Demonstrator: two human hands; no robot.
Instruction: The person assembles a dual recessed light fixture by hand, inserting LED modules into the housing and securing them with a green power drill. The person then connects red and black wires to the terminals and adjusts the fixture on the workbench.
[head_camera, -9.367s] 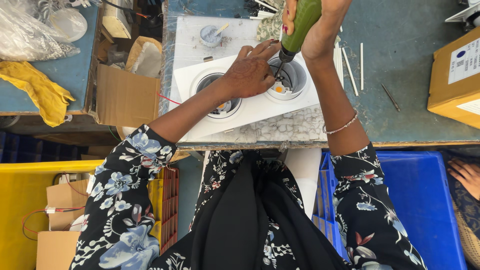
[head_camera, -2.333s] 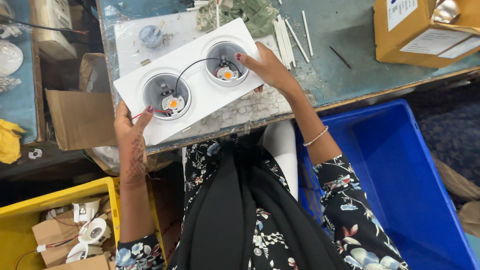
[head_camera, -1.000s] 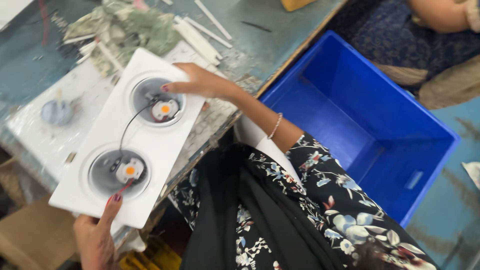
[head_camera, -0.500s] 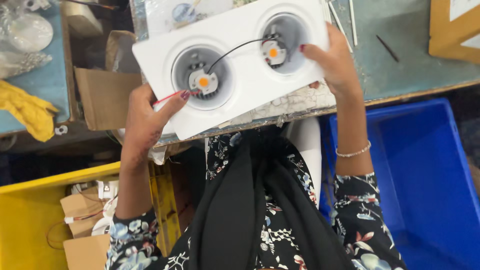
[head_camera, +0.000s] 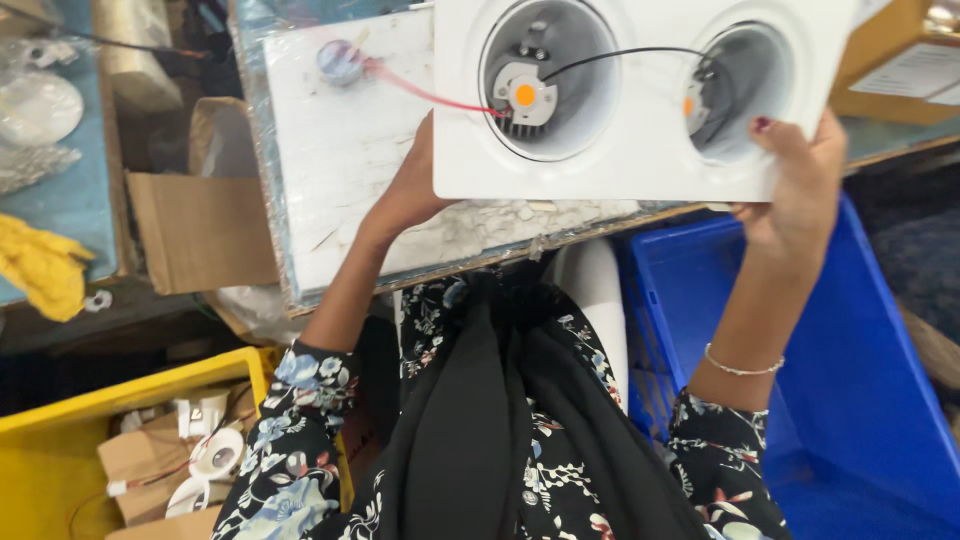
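Head view: both hands lift the white twin-lamp panel clear of the workbench. Left hand grips the panel's lower left edge from behind; right hand clasps the lower right corner. Keep the panel level, and let the red wire and black wire hang slack, not snagged.

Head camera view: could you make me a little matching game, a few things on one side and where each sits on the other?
Things:
1. white twin-light fixture
2. blue crate
3. yellow bin
4. yellow cloth

Places:
A. far left, on the blue surface
B. held up between left hand and right hand
C. lower right, beside the person
D. lower left, holding small white parts

Pairs: 1-B, 2-C, 3-D, 4-A
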